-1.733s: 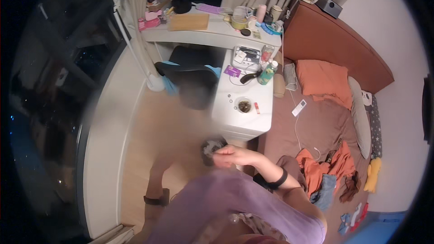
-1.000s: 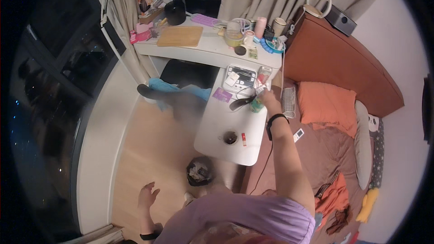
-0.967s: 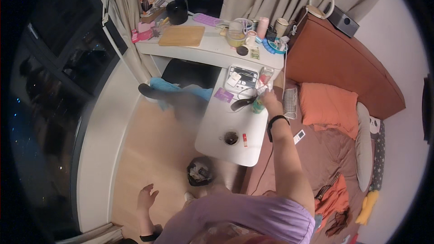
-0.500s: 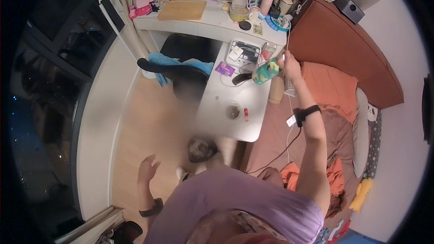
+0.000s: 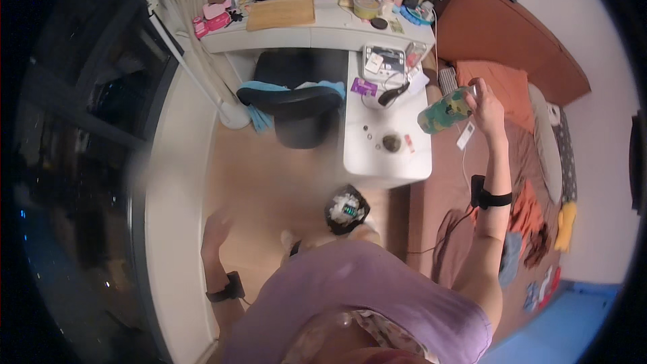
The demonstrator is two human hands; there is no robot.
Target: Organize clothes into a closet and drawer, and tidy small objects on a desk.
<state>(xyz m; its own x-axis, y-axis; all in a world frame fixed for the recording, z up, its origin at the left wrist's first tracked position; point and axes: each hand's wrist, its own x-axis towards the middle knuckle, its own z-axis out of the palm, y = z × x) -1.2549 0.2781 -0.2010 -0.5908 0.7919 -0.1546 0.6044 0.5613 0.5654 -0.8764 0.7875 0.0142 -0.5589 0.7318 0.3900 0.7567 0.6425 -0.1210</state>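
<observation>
In my right hand (image 5: 486,109) is a green camouflage-patterned bottle (image 5: 445,112). My fingers wrap its upper end, and it tilts with its base toward the white side table (image 5: 384,162), over the table's right edge and the bed. On the table below lie a dark comb or brush (image 5: 393,94), a small bowl with dark contents (image 5: 391,143), a red lighter-like item (image 5: 409,143) and several tiny round things. My left hand (image 5: 216,230) hangs low at the left, holding nothing that I can see; its fingers look loosely extended, though blurred.
A black-lined trash bin (image 5: 347,209) stands on the floor by the table's near end. A dark chair (image 5: 296,111) with blue cloth sits left of it. The bed (image 5: 431,222) is at the right, and a cluttered desk (image 5: 269,39) spans the back.
My right hand has brought the bottle nearer and to the right, away from the back of the side table. The whole view has shifted. My left hand still hangs at the left.
</observation>
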